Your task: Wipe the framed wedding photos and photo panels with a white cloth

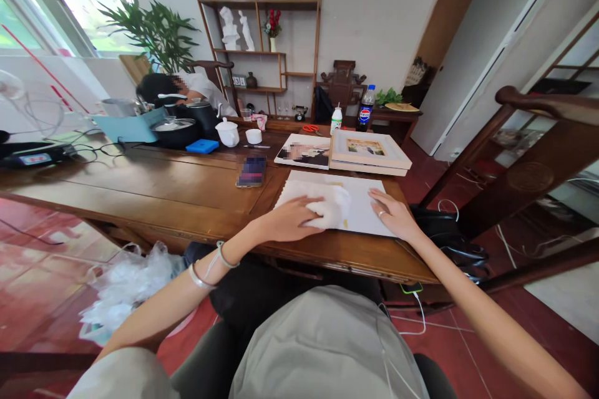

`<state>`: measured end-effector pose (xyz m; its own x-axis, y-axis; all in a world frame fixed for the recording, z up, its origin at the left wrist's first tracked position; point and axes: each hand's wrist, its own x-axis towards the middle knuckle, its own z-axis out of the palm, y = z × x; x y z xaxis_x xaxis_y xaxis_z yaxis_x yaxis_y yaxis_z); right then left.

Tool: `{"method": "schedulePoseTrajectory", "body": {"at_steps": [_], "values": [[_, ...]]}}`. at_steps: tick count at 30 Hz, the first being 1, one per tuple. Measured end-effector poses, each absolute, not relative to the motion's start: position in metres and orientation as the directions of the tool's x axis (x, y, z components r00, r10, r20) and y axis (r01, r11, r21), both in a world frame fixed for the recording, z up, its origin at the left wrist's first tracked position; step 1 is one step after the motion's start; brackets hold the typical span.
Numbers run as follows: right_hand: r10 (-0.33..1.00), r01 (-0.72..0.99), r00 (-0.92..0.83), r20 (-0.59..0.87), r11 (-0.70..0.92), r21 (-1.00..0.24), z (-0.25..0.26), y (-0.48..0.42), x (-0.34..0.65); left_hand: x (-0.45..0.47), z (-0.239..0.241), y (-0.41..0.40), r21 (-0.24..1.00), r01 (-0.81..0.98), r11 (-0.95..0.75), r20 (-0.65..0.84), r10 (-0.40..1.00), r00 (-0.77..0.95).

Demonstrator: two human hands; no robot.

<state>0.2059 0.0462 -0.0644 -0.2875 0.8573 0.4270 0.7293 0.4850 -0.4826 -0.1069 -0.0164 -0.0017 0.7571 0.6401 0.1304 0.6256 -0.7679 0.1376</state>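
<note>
While my left hand point(289, 219) lies on the bunched white cloth point(333, 207) at twelve o'clock, its grip unclear, my right hand point(394, 217) rests spread at one o'clock on the flat white rectangular panel point(363, 213).

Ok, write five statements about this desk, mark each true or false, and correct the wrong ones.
1. The left hand is touching a white cloth. True.
2. The right hand is holding the phone. False: the right hand rests on the flat white panel; the phone lies on the table, apart from both hands.
3. The bottle of dark drink has a blue cap. True.
4. The white teapot lies on its side. False: it stands upright beside a white cup.
5. The left wrist wears bracelets. True.
</note>
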Motion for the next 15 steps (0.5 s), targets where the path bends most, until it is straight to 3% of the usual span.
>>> {"method": "schedulePoseTrajectory", "body": {"at_steps": [3, 9, 15], "values": [[0.853, 0.722, -0.287, 0.435, 0.491, -0.487, -0.065, 0.046, 0.206, -0.107, -0.002, 0.013, 0.089, 0.683, -0.725, 0.128, 0.688, 0.714], [0.856, 0.717, -0.288, 0.429, 0.49, -0.496, -0.064, 0.046, 0.206, -0.113, -0.022, 0.062, -0.137, 0.751, -0.646, 0.197, 0.725, 0.66], [0.86, 0.722, -0.297, 0.416, 0.487, -0.492, -0.065, 0.047, 0.206, -0.118, -0.025, 0.014, -0.173, 0.713, -0.679, 0.178, 0.691, 0.701]]}}
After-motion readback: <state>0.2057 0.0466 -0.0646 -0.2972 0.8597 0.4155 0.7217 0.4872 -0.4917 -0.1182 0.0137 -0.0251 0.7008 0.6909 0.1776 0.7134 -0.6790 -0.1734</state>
